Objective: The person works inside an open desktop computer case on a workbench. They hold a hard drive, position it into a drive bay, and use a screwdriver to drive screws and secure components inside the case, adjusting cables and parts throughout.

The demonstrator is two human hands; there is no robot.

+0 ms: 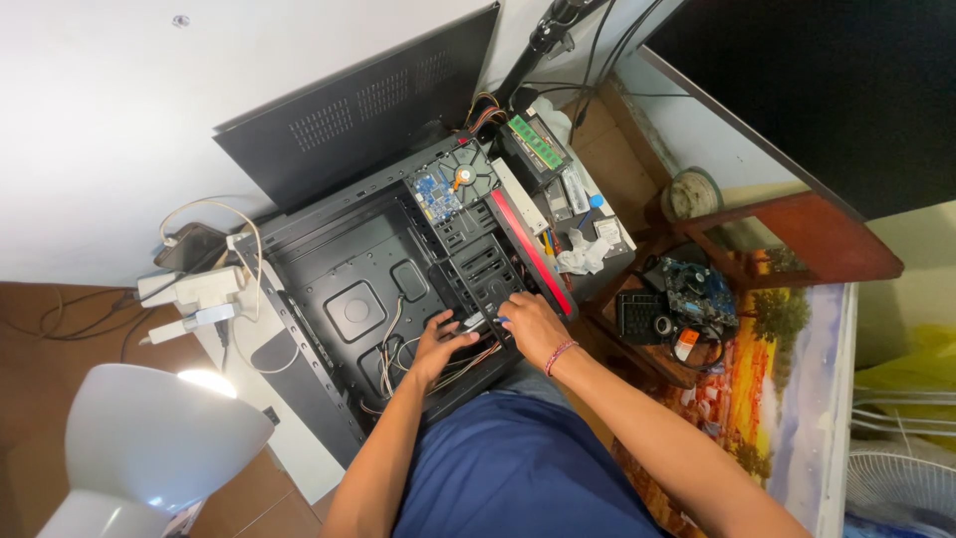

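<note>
— Where are the hands?

— Both are inside the open black metal computer case. The left hand rests fingers spread on loose coloured wires. The right hand curls around a small blue-tipped part at the drive bays; how tightly, I cannot tell.

— What crowds them?

— A hard drive with a blue circuit board beyond the fingertips, and a red front strip just right.

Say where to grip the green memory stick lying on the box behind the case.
Pinch the memory stick by its two long edges, coming from above. It lies flat and bare on the box, so the long edges look free; the flat green face offers no hold.
</note>
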